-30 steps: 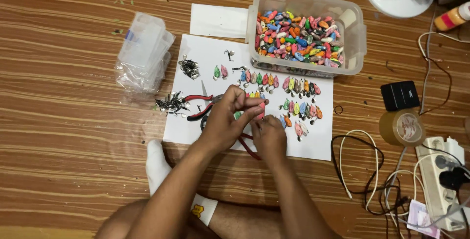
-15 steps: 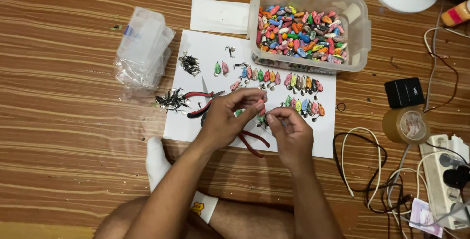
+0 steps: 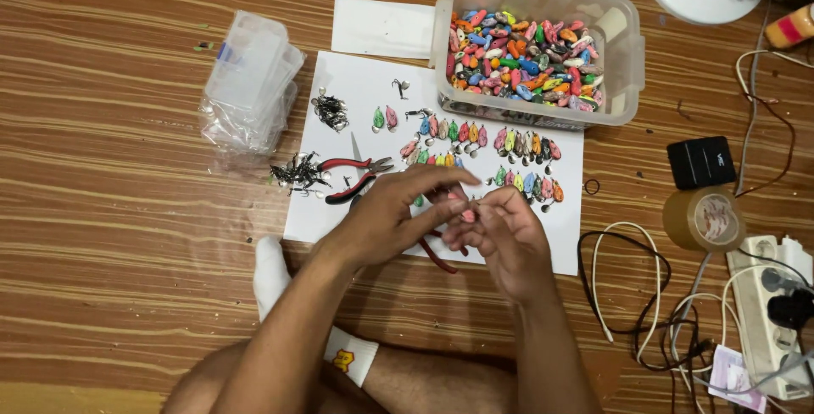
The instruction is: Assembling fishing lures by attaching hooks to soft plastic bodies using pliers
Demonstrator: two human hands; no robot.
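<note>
From the head camera, both hands meet over the near edge of a white paper sheet laid on the wooden floor. The left hand and right hand have their fingertips pinched together on a small pink lure. Just left of the sheet's middle lie red-handled pliers. Rows of coloured lures fill the sheet's far half, below a clear tub of more.

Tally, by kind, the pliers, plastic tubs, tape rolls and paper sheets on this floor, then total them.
Red-handled pliers: 2
Clear plastic tub: 1
Brown tape roll: 1
White paper sheets: 2
Total: 6
</note>
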